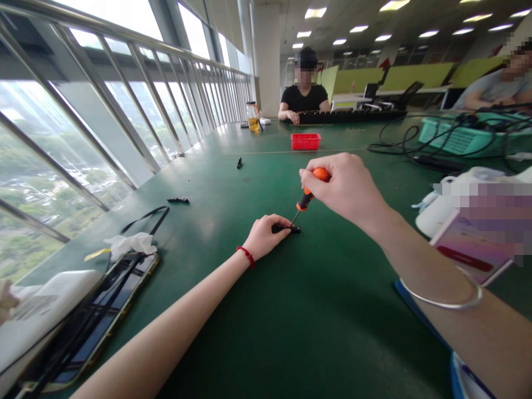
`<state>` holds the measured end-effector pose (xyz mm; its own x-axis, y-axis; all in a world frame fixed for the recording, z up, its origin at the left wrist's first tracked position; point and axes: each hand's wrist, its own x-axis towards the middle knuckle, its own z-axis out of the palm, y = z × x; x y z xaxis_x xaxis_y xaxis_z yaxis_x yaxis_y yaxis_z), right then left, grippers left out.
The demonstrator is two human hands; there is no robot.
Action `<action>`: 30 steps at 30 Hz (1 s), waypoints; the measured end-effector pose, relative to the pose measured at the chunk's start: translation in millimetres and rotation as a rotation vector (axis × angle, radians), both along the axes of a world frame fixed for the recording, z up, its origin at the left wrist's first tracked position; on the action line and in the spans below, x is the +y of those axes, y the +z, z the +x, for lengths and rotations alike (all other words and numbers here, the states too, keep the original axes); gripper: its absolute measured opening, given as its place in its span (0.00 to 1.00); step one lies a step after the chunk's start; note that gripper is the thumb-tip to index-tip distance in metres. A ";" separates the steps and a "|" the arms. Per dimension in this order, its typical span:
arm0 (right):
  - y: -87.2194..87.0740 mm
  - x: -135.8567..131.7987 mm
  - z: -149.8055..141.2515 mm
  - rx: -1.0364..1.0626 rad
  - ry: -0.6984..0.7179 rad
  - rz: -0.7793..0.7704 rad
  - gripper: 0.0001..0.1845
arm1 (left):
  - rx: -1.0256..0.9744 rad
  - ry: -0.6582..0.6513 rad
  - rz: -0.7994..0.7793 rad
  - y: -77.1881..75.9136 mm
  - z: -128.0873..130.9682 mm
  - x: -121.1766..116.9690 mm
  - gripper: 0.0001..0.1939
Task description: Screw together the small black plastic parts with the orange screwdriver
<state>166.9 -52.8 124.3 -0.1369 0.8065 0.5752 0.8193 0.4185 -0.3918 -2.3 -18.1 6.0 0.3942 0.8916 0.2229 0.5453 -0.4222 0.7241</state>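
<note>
On the green table, my left hand [266, 235] pinches a small dark part [295, 229] between thumb and fingers and keeps it against the surface. Most of that part is hidden under the fingers, so its kind does not show. My right hand [347, 185] is closed round the handle of an orange and black screwdriver [306, 198]. The screwdriver tilts, with its thin shaft running down to the dark part right beside my left fingertips. Whether the tip sits in a screw is too small to see.
A red tray [306, 142] stands farther back. Small black pieces [178, 200] lie to the left, near a phone [103, 316] with a strap. At right are a teal basket [449, 136] with cables and a white bag [432, 216]. Another person [305, 94] sits opposite.
</note>
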 end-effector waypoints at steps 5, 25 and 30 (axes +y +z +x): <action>-5.6 2.7 -1.6 -0.041 -0.017 -0.009 0.17 | 0.013 0.001 0.003 -1.9 -0.5 1.1 0.07; -7.8 3.4 -5.6 -0.046 -0.036 -0.032 0.12 | 0.003 0.002 0.009 -1.9 -0.2 0.7 0.07; -6.1 0.3 -6.9 -0.082 0.000 -0.057 0.11 | -0.014 0.000 0.013 -4.2 -0.3 1.4 0.07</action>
<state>159.9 -52.5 118.2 -0.1814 0.8375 0.5155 0.8495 0.3975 -0.3468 -2.6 -16.6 1.8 0.3907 0.8886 0.2403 0.5355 -0.4317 0.7259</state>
